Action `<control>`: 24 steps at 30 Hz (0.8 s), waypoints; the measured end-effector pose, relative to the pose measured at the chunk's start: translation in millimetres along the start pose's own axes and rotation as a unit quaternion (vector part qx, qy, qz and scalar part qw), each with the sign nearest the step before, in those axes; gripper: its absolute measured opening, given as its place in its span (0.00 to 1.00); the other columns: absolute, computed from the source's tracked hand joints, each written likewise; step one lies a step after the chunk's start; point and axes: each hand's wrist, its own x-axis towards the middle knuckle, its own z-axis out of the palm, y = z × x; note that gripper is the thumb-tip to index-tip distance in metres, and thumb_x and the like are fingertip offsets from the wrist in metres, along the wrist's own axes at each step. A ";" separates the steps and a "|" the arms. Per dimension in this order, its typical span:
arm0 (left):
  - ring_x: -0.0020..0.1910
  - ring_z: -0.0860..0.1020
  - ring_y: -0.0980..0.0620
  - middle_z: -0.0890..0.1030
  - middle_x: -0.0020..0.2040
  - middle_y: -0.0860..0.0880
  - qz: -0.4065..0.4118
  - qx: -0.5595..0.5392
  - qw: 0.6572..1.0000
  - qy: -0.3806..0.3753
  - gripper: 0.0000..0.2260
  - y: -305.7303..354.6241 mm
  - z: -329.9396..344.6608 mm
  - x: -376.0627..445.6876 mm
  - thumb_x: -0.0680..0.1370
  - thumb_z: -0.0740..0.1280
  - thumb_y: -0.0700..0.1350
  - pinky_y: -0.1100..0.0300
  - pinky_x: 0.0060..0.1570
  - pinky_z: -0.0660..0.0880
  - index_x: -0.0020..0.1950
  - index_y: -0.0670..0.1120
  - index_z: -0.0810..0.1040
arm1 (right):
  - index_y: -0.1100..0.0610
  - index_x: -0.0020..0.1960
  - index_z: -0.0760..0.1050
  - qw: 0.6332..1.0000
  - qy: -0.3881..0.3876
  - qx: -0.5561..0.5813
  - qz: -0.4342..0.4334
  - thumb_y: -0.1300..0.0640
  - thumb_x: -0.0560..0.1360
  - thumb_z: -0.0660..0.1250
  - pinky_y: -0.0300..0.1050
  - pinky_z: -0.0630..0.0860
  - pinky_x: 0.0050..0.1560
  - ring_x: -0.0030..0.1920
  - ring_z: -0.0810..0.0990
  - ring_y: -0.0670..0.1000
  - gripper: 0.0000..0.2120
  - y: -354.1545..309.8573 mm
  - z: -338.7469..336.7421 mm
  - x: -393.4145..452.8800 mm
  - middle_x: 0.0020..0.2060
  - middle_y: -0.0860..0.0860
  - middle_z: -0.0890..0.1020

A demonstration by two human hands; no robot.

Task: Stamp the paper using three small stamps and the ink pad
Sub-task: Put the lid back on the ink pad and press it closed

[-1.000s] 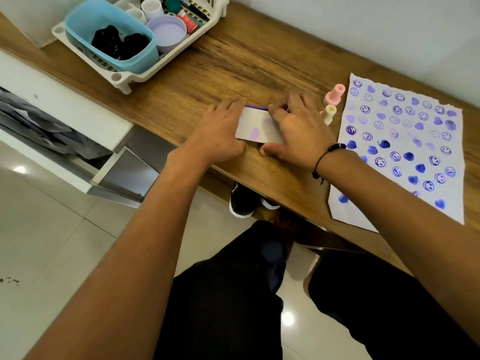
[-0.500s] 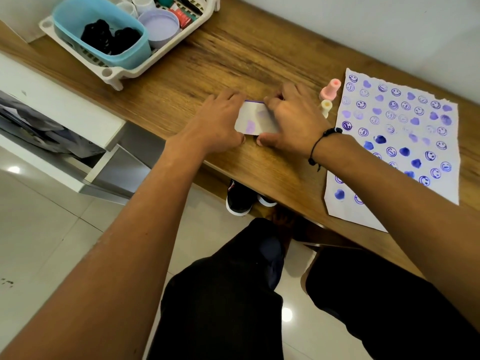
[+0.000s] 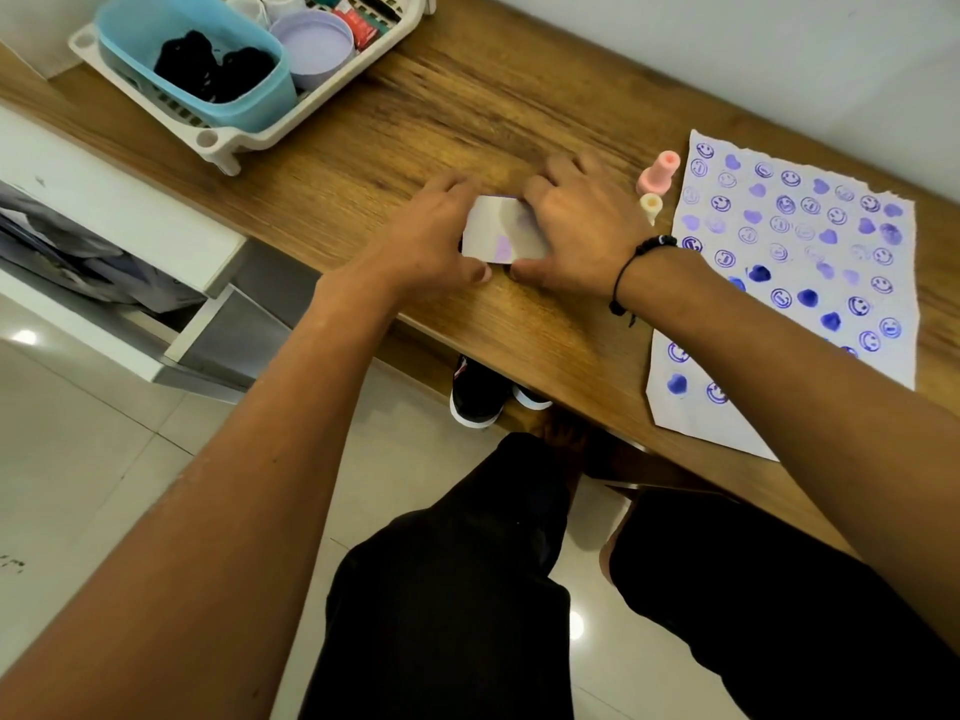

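Here ink pad (image 3: 501, 232) clamped between left hand (image 3: 426, 241) and right hand (image 3: 582, 226) on table (image 3: 415, 127).

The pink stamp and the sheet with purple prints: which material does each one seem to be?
The pink stamp looks like moulded plastic, smooth and matte, with a rounded bottle-like shape. The sheet looks like thin white matte paper: one edge is ragged as if torn, and the ink has soaked in unevenly.

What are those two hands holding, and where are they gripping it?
A small white ink pad case, held on the table. The left hand grips its left end, the right hand its right end.
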 end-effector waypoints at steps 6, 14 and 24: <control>0.68 0.66 0.45 0.61 0.74 0.44 -0.014 -0.048 0.999 0.000 0.40 -2.3 -2.4 -4.6 0.70 0.71 0.46 0.58 0.62 0.65 0.76 0.41 0.53 | 0.62 0.60 0.69 1.000 -0.004 0.003 -0.005 0.46 0.67 0.70 0.47 0.67 0.51 0.60 0.67 0.60 0.28 -0.7 -0.8 -0.2 0.59 0.60 0.71; 0.69 0.65 0.46 0.62 0.73 0.44 -0.024 -0.052 0.998 0.009 0.39 -2.7 -0.9 -5.5 0.71 0.71 0.46 0.58 0.64 0.64 0.76 0.41 0.53 | 0.62 0.62 0.68 1.000 0.009 0.010 -0.004 0.44 0.69 0.68 0.50 0.68 0.58 0.62 0.66 0.59 0.29 -4.3 -2.4 -4.0 0.60 0.60 0.71; 0.66 0.68 0.46 0.65 0.71 0.43 -0.025 -0.047 0.998 0.022 0.35 -3.5 0.1 -5.5 0.72 0.70 0.46 0.59 0.59 0.66 0.74 0.40 0.57 | 0.62 0.63 0.68 1.000 0.000 0.003 0.009 0.44 0.70 0.67 0.53 0.71 0.57 0.63 0.66 0.60 0.29 -9.5 0.1 -2.2 0.60 0.60 0.71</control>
